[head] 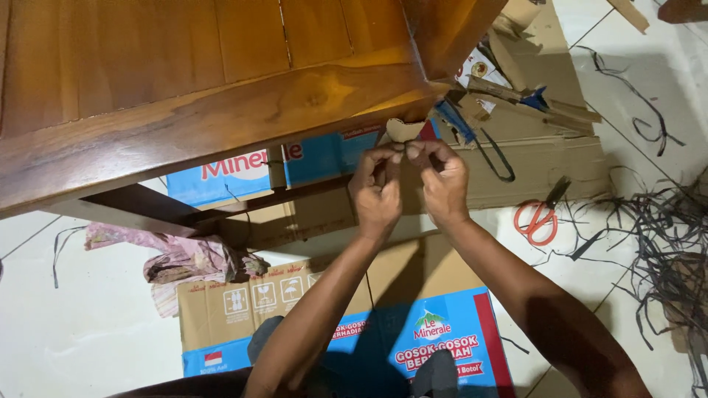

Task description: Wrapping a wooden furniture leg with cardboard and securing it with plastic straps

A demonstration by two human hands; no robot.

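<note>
Fingers of both hands are pinched together on something tiny between them, can't tell what. Left hand and right hand touch, just under the corner of the wooden furniture piece. Flattened cardboard boxes lie below on the floor, orange-handled scissors off to the right.

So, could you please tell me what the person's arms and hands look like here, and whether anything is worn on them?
Both forearms are bare, with no sleeve in view. The left hand and the right hand wear no gloves, and no watch, ring or band shows.
</note>
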